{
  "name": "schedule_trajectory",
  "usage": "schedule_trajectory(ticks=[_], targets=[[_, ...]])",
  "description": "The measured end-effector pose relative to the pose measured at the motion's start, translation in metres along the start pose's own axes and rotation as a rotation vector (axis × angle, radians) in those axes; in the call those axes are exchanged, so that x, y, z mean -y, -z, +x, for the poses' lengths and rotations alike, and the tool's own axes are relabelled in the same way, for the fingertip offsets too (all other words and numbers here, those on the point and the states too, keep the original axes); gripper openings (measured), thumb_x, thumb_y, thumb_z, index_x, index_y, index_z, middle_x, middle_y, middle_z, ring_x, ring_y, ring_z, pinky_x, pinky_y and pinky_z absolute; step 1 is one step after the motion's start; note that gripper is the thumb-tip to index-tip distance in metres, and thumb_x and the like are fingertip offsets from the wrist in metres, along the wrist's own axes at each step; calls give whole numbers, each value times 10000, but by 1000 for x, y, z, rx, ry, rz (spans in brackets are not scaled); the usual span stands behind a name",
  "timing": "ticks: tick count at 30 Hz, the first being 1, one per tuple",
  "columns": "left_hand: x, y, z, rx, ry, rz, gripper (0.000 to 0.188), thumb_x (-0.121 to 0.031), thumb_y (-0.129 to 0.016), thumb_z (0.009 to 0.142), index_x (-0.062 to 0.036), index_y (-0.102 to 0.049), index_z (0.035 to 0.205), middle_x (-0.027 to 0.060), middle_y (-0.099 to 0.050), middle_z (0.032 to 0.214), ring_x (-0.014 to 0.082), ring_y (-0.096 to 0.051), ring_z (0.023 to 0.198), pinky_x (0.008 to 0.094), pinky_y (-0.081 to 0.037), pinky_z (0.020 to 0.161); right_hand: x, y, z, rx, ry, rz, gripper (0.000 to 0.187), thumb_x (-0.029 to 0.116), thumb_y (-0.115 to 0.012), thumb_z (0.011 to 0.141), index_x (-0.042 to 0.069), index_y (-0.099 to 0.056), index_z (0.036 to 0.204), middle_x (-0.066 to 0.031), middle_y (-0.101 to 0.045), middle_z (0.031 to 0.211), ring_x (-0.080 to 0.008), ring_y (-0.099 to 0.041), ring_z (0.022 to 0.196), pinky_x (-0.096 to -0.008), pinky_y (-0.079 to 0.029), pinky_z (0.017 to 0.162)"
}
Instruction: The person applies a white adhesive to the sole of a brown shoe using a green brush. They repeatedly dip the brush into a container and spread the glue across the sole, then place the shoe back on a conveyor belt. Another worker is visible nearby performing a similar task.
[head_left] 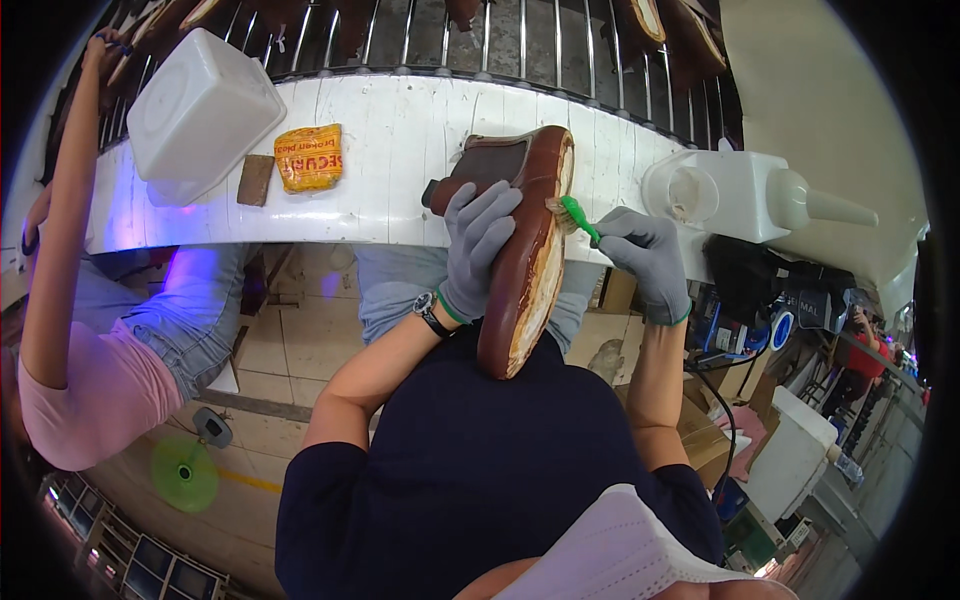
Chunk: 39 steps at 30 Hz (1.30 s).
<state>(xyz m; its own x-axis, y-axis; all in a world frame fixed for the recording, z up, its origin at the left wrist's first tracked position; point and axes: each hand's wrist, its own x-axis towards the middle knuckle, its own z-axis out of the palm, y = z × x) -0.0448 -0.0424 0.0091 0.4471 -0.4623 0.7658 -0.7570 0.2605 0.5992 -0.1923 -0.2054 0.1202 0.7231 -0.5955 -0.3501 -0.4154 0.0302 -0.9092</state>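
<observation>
In the head view, we hold a reddish-brown leather ankle boot [505, 300], smooth and glossy, with a dark side panel and a pale, streaky, unfinished underside. It is tilted across the front edge of the white table [390, 140], toe toward us. Our gloved left hand [482, 245] is curled around its upper; our gloved right hand [648, 260] pinches a green-handled brush [577, 215], bristles at the sole's edge. Printed lettering crosses the yellow-taped packet [309, 158].
</observation>
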Motion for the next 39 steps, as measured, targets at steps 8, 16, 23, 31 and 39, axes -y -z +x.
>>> schedule_trajectory(ticks=[8,16,23,31,39], targets=[[-2,0,9,-20,10,-21,641,-82,-697,852,-61,-326,1374,194,-496,1348,371,-542,1219,578,-355,1079,-23,-7,26,-298,-30,-58,102,110,-702,873,19,-746,875,60,-550,660,-19,-418,583,-206,-290,527],[0,1,1,28,86,-47,564,-86,-689,843,-60,-390,1320,204,-509,1348,377,-540,1218,536,-397,1054,11,-22,-17,-113,103,26,133,10,-719,841,-14,-755,967,-11,-674,815,-38,-539,697,-203,-396,607],[0,10,23,23,9,-94,560,-113,-691,850,-54,-410,1331,199,-523,1339,371,-549,1192,510,-426,1031,32,-26,-36,12,179,-24,193,-32,-745,791,-17,-755,983,-55,-686,862,-68,-581,727,-207,-427,630],[0,23,36,134,35,-78,613,-181,-740,823,-48,-435,1338,166,-549,1315,354,-555,1173,472,-445,1009,67,-37,-59,159,494,-284,231,-43,-783,706,1,-759,932,-106,-689,841,-144,-630,716,-257,-482,636],[0,27,30,280,188,-172,635,-159,-755,803,-67,-445,1350,121,-557,1313,300,-555,1171,438,-422,1014,57,-36,-51,-171,343,-215,203,-58,-727,770,-16,-752,967,-85,-680,869,-102,-598,745,-221,-441,652]])
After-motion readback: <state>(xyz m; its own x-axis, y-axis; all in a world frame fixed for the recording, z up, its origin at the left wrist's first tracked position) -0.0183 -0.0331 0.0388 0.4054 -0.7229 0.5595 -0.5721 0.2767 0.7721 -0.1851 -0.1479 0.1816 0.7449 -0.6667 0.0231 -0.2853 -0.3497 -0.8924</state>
